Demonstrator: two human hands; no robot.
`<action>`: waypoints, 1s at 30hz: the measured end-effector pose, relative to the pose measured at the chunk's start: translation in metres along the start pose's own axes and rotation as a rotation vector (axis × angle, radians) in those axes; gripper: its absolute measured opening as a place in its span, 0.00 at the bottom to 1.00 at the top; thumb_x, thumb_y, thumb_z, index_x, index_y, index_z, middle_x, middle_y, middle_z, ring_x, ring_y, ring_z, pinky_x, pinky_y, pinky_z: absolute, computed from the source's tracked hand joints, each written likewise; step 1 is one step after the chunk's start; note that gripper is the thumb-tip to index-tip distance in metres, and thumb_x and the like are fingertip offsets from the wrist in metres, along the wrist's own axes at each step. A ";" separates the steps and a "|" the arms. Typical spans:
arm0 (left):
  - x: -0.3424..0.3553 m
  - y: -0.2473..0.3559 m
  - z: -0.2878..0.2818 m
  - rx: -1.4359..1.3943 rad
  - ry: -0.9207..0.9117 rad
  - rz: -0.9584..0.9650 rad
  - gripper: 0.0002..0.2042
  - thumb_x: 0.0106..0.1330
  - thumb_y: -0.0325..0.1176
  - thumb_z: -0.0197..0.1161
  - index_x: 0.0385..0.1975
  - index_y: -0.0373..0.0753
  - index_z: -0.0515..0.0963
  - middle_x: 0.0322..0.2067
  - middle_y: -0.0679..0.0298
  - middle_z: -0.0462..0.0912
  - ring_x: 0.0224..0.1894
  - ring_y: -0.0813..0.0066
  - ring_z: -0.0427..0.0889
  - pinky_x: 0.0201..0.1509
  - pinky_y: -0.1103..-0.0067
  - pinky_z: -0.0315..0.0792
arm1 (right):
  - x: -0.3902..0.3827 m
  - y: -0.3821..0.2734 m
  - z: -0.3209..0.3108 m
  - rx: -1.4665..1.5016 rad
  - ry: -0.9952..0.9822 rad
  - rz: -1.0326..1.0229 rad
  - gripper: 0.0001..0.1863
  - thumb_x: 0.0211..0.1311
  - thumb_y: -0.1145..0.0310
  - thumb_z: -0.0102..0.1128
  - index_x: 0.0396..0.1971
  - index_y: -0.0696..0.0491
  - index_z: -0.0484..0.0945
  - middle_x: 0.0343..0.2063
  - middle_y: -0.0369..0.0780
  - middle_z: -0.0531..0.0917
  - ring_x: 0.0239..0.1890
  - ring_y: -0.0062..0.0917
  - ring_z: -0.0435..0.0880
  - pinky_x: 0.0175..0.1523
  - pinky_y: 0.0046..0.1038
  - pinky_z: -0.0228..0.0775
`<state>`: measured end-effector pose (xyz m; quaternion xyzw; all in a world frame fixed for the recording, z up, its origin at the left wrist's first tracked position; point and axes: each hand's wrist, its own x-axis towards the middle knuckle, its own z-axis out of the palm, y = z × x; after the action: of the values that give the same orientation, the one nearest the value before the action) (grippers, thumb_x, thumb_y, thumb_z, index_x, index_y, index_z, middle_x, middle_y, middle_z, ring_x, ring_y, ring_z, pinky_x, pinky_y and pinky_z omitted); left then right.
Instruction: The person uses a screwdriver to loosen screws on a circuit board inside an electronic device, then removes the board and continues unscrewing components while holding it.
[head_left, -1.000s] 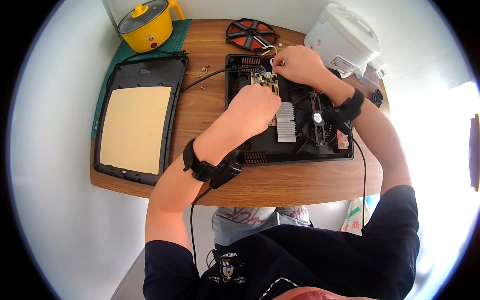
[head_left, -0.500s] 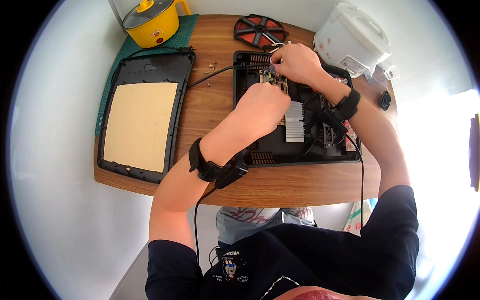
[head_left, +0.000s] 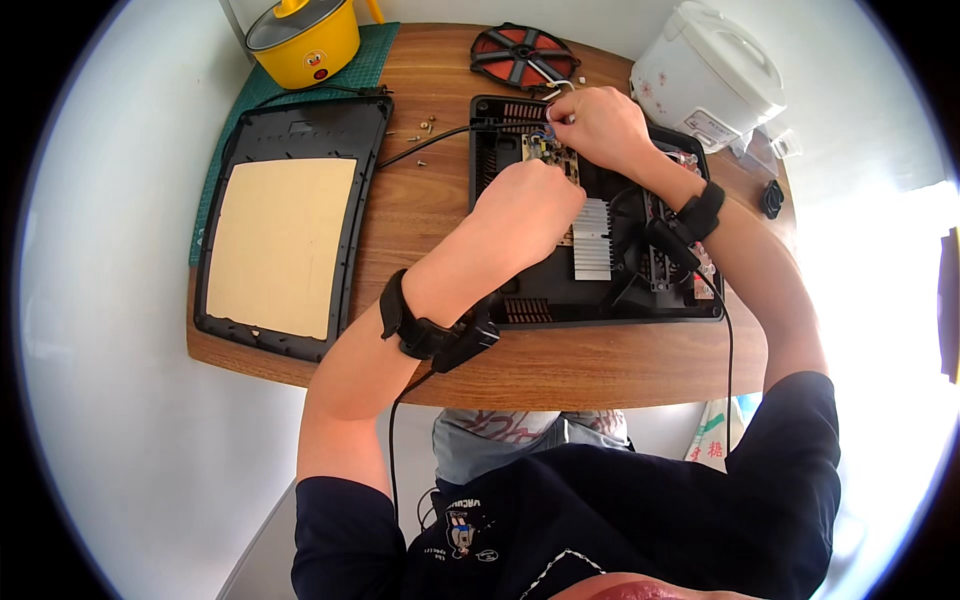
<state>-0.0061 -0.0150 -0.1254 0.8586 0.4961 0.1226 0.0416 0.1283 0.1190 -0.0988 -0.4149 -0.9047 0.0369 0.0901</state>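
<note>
An opened black induction cooker base (head_left: 535, 312) lies in front of me, with a circuit board (head_left: 569, 172), a silver finned heat sink (head_left: 592, 245) and a dark fan (head_left: 630, 215) inside. My right hand (head_left: 606, 125) is closed over the board's far end, its thumb and fingertips pinched on a wire (head_left: 548, 130) beside the black power cord (head_left: 430, 147). Nearer to me, my left hand (head_left: 528, 208) is curled closed above the board. Its fingertips are turned away, so what they hold is hidden. A black strap with a small device sits on each wrist.
The cooker's black top panel (head_left: 328, 140), with a cream sheet, lies at left on a green mat (head_left: 372, 65). Small screws (head_left: 424, 126) lie between panel and base. Behind are a red-and-black coil (head_left: 522, 57), a yellow pot (head_left: 310, 50) and a white rice cooker (head_left: 700, 80).
Both hands stay closed at almost the same places over the circuit board. The whole view has shifted very slightly.
</note>
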 end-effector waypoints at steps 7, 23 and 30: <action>0.002 0.001 -0.001 -0.011 -0.042 -0.016 0.09 0.55 0.25 0.71 0.36 0.35 0.83 0.38 0.55 0.84 0.41 0.56 0.87 0.46 0.67 0.82 | 0.001 0.002 0.003 -0.003 0.016 -0.014 0.11 0.55 0.61 0.65 0.35 0.45 0.91 0.31 0.39 0.90 0.37 0.41 0.88 0.44 0.42 0.80; 0.004 0.001 -0.002 0.009 -0.055 -0.007 0.09 0.56 0.27 0.73 0.35 0.35 0.83 0.36 0.54 0.85 0.39 0.56 0.87 0.44 0.66 0.82 | 0.008 0.015 -0.043 0.060 0.076 0.070 0.15 0.57 0.55 0.67 0.38 0.47 0.91 0.28 0.38 0.89 0.32 0.34 0.89 0.41 0.35 0.81; 0.004 0.000 0.001 -0.030 0.007 0.040 0.09 0.58 0.28 0.73 0.36 0.35 0.82 0.35 0.55 0.85 0.37 0.55 0.87 0.41 0.65 0.81 | -0.012 0.059 -0.061 0.098 0.050 0.116 0.16 0.60 0.57 0.68 0.33 0.56 0.88 0.22 0.38 0.86 0.19 0.24 0.81 0.32 0.30 0.77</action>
<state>-0.0043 -0.0114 -0.1260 0.8671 0.4771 0.1338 0.0502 0.1912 0.1479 -0.0484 -0.4625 -0.8736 0.0759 0.1307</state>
